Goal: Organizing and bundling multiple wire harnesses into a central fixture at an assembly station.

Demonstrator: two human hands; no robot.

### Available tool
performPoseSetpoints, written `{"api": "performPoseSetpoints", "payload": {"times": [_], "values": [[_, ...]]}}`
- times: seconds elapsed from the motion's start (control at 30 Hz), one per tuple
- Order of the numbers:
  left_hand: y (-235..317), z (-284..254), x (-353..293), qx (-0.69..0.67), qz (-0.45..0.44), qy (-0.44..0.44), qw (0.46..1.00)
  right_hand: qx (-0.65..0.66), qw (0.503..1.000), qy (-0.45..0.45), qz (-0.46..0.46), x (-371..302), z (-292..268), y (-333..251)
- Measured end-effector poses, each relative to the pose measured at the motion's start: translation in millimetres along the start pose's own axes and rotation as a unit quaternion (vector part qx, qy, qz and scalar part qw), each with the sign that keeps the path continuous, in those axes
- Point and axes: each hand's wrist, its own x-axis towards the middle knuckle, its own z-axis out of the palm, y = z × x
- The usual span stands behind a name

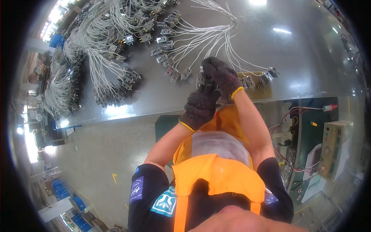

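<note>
My right hand curls onto a small metal block at 12 o'clock, over the table; my left hand meets it from 6 o'clock, its grip hidden. I'd guess it's light, hard: pinch 2 casing sides, sparing the soft white wires.

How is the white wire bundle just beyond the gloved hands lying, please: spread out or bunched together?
Spread out: the white wires fan from one gathered stretch toward separate metal blocks.
</note>
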Motion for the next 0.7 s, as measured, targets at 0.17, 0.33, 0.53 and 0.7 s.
{"api": "performPoseSetpoints", "payload": {"times": [0.17, 0.33, 0.53, 0.7], "values": [[-5.6, -4.9, -5.4, -0.018, 0.009, -0.038, 0.999, 0.23, 0.97, -0.035, 0.073, 3.7, -3.3, -1.4], [-16.7, 7.9, -2.0, 0.006, 0.099, 0.061, 0.993, 0.378, 0.917, -0.07, 0.109, 15.5, 6.9, -4.5], [-21.1, 1.3, 4.9, -0.01, 0.046, -0.055, 0.997, 0.53, 0.808, -0.091, 0.24, 12.3, 2.9, -0.8], [-32.8, 11.6, 0.3, -0.046, 0.127, 0.05, 0.99, 0.431, 0.883, 0.108, 0.148, -23.7, -39.3, -47.6]]}}
